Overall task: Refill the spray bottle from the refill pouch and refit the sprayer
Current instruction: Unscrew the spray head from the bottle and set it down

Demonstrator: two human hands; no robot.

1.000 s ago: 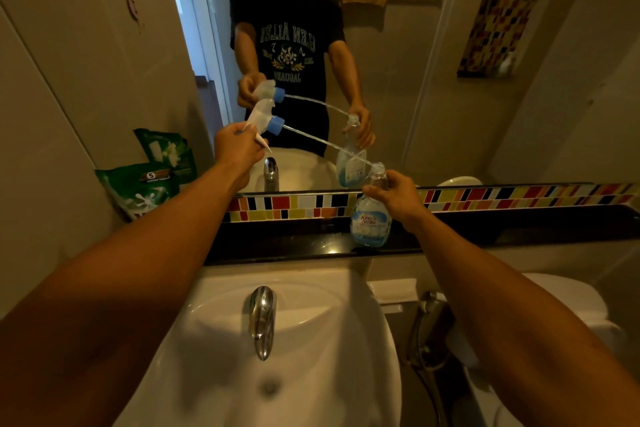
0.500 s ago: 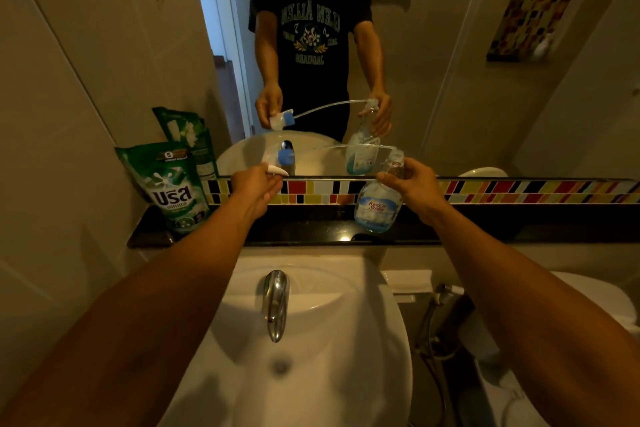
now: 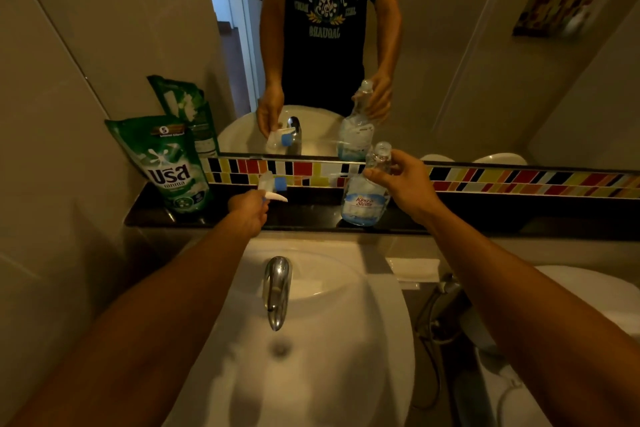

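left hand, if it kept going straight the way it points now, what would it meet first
Likely the coloured tile strip under the mirror: the left hand, holding the sprayer, points forward over the black ledge. The green pouch stands off to the left. Depth is unclear.

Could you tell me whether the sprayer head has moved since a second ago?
Yes. The left hand has lowered the sprayer head from above the tile strip to the black ledge.
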